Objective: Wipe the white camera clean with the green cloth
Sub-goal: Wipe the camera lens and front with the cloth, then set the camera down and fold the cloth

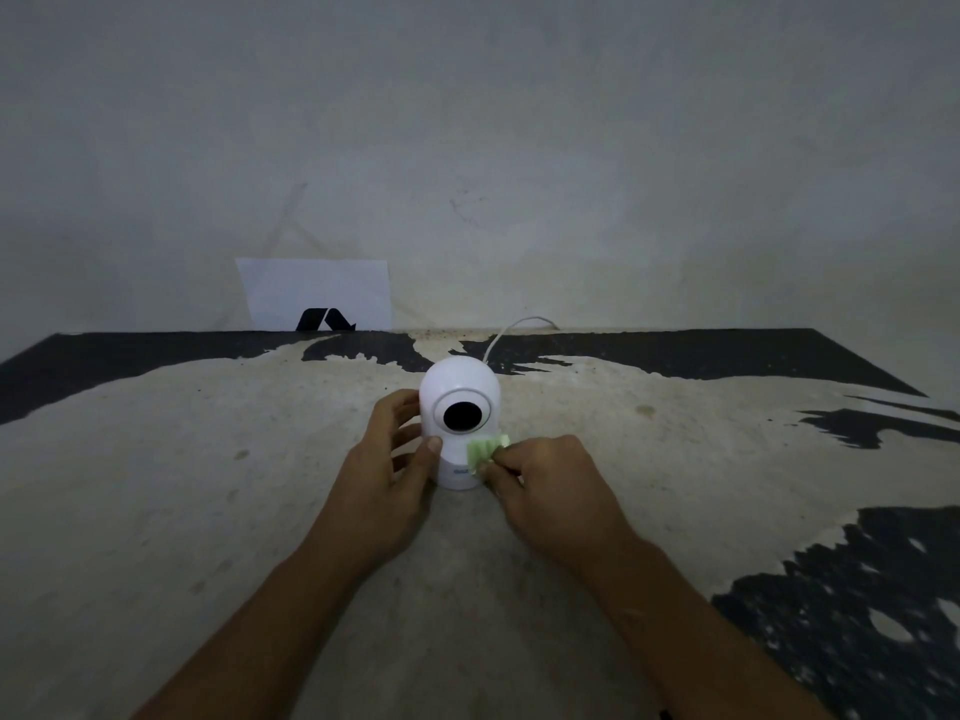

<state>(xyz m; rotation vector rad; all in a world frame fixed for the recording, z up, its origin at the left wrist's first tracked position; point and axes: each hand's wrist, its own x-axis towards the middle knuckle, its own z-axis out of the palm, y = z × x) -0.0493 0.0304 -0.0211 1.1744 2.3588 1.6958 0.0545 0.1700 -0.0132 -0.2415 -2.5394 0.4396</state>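
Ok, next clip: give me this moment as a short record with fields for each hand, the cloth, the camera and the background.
left hand: steadies the white camera on its left side
right hand: pinches the green cloth
green cloth: pressed on the camera's lower right front
white camera: upright on the table, dark lens toward the wearer
cable: white, runs behind the camera
background: white sheet leaning against the wall

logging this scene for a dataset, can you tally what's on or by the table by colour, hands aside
white: 3 (camera, its cable, sheet of paper leaning on the wall)
green: 1 (cloth, pinched in the right hand against the camera; the left hand steadies the camera)
total: 4
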